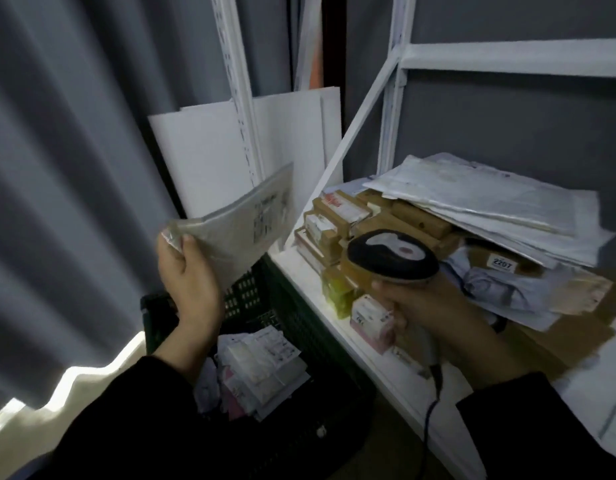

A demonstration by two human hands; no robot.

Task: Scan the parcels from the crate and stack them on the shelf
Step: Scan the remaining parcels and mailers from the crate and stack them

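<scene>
Pinching the lower left corner of a flat plastic-wrapped parcel (pixel 240 220), the left hand (pixel 188 275) has its thumb curled over the near face and its other fingers folded behind it. The parcel fans up and to the right from those fingertips, clear of the crate, with its printed label on the near face.

The right hand (pixel 434 306) is closed tight round the grip of a handheld scanner (pixel 393 258). The scanner's dark head sits just above the knuckles and points left, toward the held parcel but well apart from it. Its cable (pixel 432 403) hangs below the fist.

Beneath the left-hand fingers stands the dark lattice crate (pixel 299 327), with more small parcels (pixel 261 368) lying loose in its bottom.

Just beyond the right-hand fingers lies the white shelf (pixel 301 277). It carries a pile of brown boxes (pixel 337 223) with pale mailer bags (pixel 490 202) heaped on top. A small pink box (pixel 370 322) stands at the shelf's front edge, just beside the fingertips gripping the scanner.

White boards (pixel 202 157) lean behind the held parcel, and a grey curtain (pixel 57 168) hangs to the left of the left hand.
</scene>
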